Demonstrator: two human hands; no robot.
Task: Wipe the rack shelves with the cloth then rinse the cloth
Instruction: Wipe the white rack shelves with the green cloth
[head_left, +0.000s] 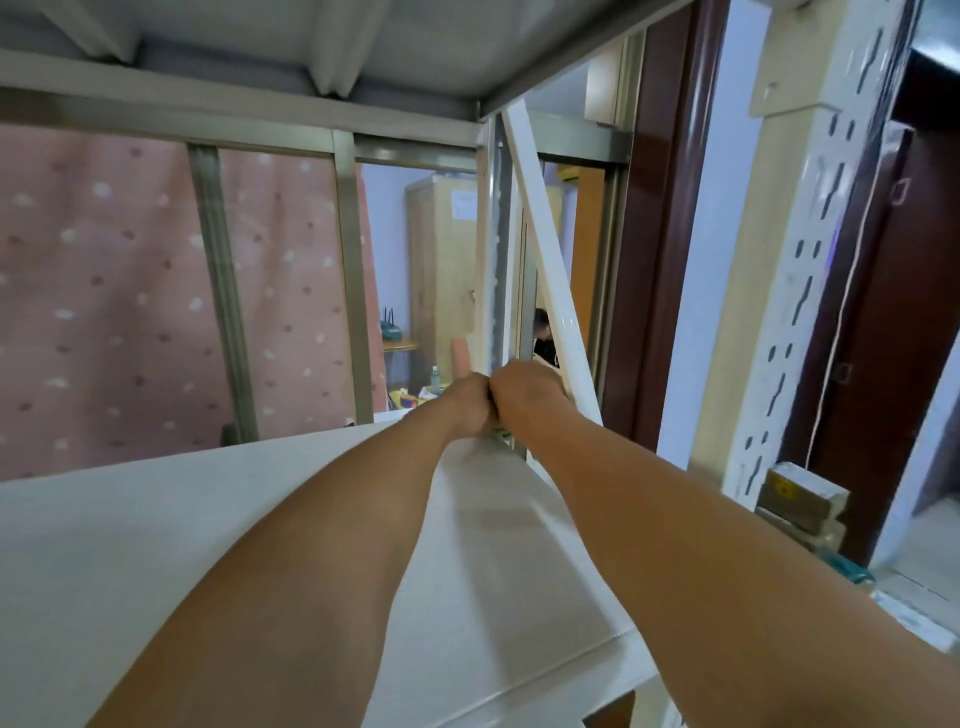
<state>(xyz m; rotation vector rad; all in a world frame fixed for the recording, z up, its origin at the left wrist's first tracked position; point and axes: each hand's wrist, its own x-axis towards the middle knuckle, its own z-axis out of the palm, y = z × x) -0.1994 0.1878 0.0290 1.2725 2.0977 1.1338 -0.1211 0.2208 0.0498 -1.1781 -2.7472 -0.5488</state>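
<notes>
Both my bare arms reach across the white rack shelf (156, 545) to its far right corner. My left hand (470, 405) is a closed fist resting at the shelf's back edge, knuckle to knuckle with my right hand (527, 389). The right hand's fingers curl around the white diagonal brace (540, 249), just beside the rear upright post (493, 234). No cloth shows clearly; anything inside the fists is hidden. The underside of the shelf above (311, 36) spans the top of the view.
A perforated white upright (795, 291) stands at the right, with a small box (802, 493) at its foot. Behind the rack are a metal window frame (348, 270), a pink dotted curtain (104, 291) and a dark door frame (654, 234). A person (543, 338) is beyond the window.
</notes>
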